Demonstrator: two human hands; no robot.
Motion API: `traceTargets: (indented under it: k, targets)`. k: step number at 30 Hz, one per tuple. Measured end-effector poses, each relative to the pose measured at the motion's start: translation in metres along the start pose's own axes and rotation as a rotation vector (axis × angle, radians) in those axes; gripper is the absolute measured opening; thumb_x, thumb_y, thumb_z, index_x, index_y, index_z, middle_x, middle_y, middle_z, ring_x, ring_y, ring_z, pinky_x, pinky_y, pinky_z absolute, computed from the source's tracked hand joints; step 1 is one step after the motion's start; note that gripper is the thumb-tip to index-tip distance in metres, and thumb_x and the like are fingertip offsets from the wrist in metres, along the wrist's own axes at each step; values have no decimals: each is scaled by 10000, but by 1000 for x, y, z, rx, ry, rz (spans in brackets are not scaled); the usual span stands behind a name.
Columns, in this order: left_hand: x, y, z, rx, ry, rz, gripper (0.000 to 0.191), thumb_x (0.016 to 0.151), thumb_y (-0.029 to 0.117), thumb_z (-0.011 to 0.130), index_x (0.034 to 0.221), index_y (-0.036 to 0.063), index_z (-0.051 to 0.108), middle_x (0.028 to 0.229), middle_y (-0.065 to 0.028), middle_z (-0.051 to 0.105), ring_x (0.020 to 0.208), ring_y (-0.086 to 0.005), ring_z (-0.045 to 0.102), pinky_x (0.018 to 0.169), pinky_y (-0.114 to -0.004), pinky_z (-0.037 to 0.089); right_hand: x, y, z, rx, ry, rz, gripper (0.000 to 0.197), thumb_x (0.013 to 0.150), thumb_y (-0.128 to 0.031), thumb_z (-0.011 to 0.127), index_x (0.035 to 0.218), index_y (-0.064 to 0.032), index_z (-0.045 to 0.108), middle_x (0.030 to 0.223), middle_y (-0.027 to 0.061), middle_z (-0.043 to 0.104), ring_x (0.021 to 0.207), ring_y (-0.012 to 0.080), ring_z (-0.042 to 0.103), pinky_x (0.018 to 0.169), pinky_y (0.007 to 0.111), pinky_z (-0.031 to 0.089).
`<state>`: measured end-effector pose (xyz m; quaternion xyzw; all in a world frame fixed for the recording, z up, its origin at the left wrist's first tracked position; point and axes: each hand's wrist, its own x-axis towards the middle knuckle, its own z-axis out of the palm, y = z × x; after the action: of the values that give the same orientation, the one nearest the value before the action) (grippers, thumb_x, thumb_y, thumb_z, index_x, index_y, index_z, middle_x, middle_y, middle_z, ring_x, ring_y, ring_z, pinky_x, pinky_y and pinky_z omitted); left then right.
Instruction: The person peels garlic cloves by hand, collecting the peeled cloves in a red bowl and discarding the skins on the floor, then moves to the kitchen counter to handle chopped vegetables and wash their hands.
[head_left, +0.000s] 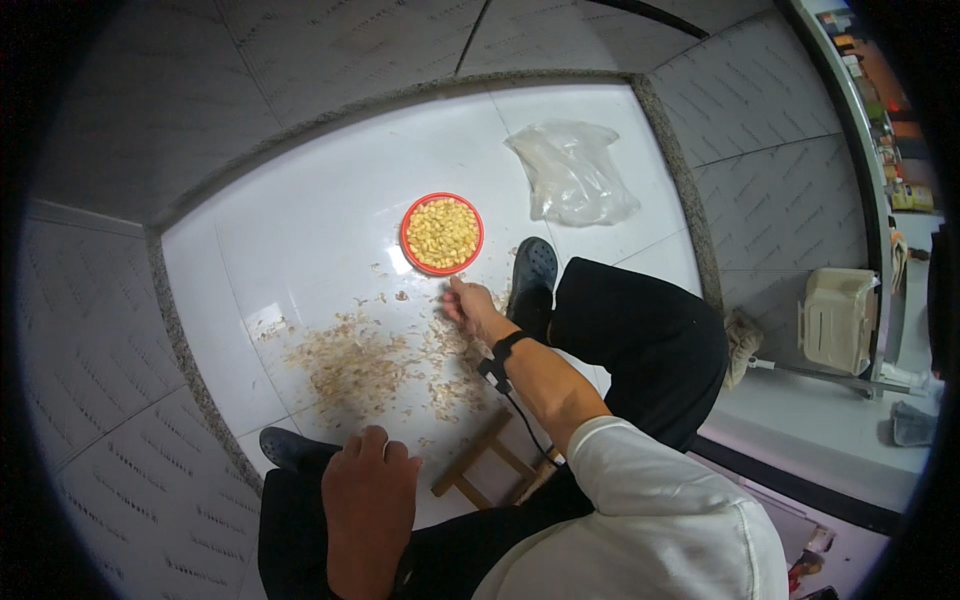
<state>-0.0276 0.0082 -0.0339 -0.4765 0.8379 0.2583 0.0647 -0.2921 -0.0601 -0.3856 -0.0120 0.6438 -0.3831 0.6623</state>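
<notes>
A round bowl with a red rim stands on the white tiled floor, full of pale yellow pieces that look like peeled garlic cloves. Just below its near edge is my right hand, its fingers partly curled; whether anything lies between them is not visible. My left hand is over my left knee, back upward and fingers bent down, with its palm hidden. Dry papery skins lie scattered over the floor between my feet. A crumpled clear plastic bag lies right of the bowl.
My dark clogs stand on either side of the skins. A wooden stool or frame is partly visible beneath me. Grey tiled walls with a speckled stone edge enclose the floor. At right are a beige plastic container and a crumpled cloth.
</notes>
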Motion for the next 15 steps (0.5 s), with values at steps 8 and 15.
traceTargets:
  k: [8, 15]
  targets:
    - [9, 7, -13, -66, -62, -42, 231, 794, 209, 738, 742, 66, 565, 829, -85, 542, 749, -255, 600, 634, -371, 490, 41, -5, 23, 187, 80, -7, 209, 978, -133, 532, 1070, 55, 535, 905, 149, 649, 735, 219, 665, 578, 285, 575]
    - [8, 3, -8, -3, -218, -48, 288, 839, 334, 713, 919, 73, 621, 980, -155, 603, 875, -294, 631, 731, -408, 520, 78, 3, 19, 253, 110, -89, 270, 966, -44, 475, 1186, 114, 468, 960, 223, 659, 744, 270, 710, 532, 299, 594]
